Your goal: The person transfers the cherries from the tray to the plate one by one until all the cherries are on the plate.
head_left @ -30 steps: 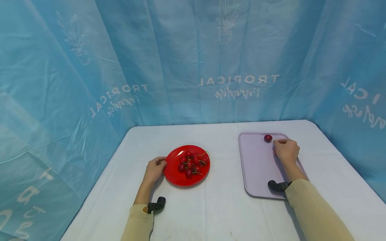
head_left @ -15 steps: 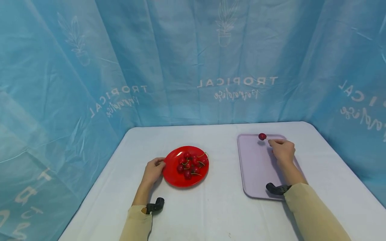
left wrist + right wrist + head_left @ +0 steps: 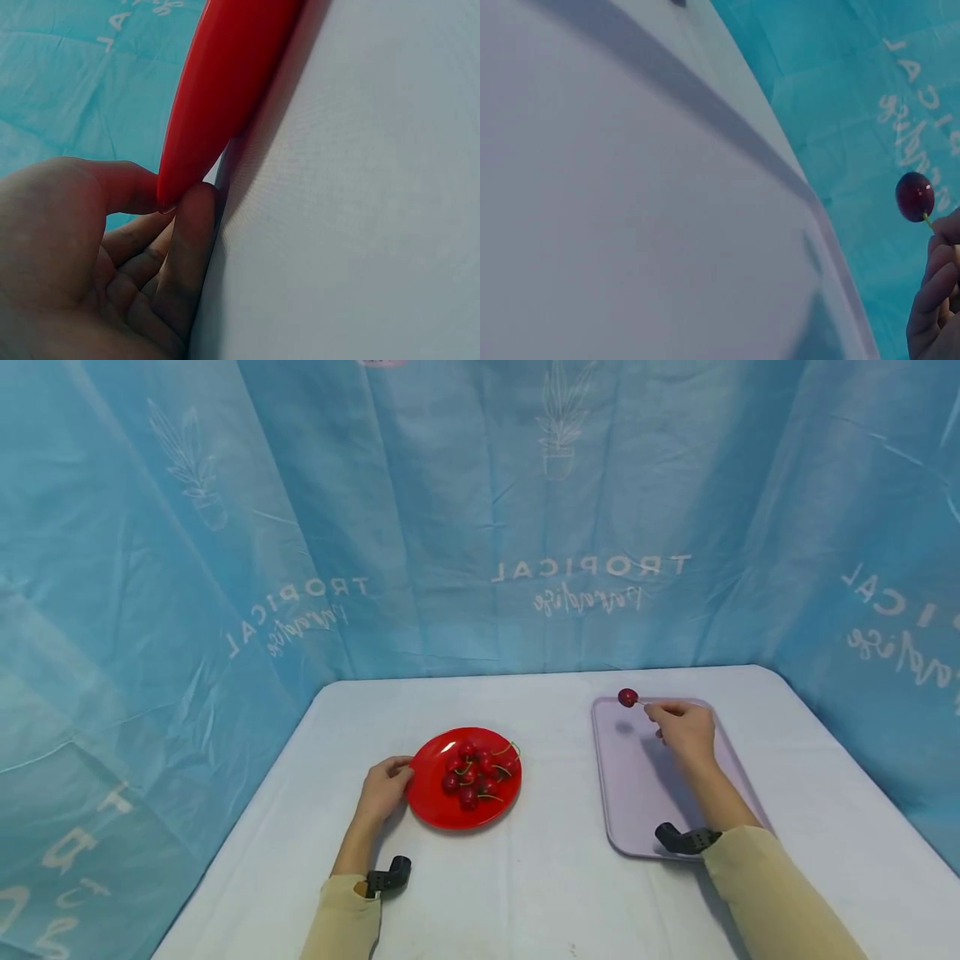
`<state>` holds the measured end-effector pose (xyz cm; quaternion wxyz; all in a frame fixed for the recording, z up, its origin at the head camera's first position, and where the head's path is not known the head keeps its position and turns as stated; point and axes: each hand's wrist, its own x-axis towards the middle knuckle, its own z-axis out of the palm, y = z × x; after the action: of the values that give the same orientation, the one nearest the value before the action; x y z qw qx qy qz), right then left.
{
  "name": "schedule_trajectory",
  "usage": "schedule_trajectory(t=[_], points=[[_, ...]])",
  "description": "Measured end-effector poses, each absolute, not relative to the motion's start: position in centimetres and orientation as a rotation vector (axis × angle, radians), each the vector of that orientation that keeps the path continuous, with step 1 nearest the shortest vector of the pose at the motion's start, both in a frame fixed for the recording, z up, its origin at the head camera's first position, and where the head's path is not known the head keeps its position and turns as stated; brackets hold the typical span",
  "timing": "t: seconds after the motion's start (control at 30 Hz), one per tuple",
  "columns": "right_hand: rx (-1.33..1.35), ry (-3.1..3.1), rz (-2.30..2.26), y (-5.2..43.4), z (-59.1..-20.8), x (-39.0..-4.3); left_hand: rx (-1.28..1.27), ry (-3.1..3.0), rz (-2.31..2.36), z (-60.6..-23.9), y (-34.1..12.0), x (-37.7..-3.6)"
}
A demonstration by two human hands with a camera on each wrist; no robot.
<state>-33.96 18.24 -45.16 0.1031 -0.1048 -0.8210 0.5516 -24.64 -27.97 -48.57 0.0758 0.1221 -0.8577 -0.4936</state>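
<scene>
My right hand (image 3: pixel 684 732) pinches a dark red cherry (image 3: pixel 627 697) by its stem, holding it in the air over the far left corner of a pale purple tray (image 3: pixel 637 793). In the right wrist view the cherry (image 3: pixel 915 196) hangs out beyond the fingertips against the blue curtain. My left hand (image 3: pixel 384 787) grips the left rim of a round red plate (image 3: pixel 435 802). The left wrist view shows the thumb on top of the plate's edge (image 3: pixel 225 90) and a finger beneath it. A pile of cherries (image 3: pixel 468 777) with green stems lies on the plate.
A white cloth covers the table (image 3: pixel 555 860), with a strip of it between plate and tray. Blue curtains (image 3: pixel 450 527) with white print hang behind and along both sides. A black wrist camera (image 3: pixel 390 875) sits on each forearm.
The right hand has lifted the cherry off the tray's far end and moved it to the left, its shadow now apart below. The left hand stays at the plate's rim.
</scene>
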Motion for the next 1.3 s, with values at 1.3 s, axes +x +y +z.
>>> schedule_trajectory(t=[1.3], points=[[0.321, -2.538, 1.756, 6.9, -42.7, -30.3, 0.383, -2.574, -1.475, -48.6, -28.1, -24.9]])
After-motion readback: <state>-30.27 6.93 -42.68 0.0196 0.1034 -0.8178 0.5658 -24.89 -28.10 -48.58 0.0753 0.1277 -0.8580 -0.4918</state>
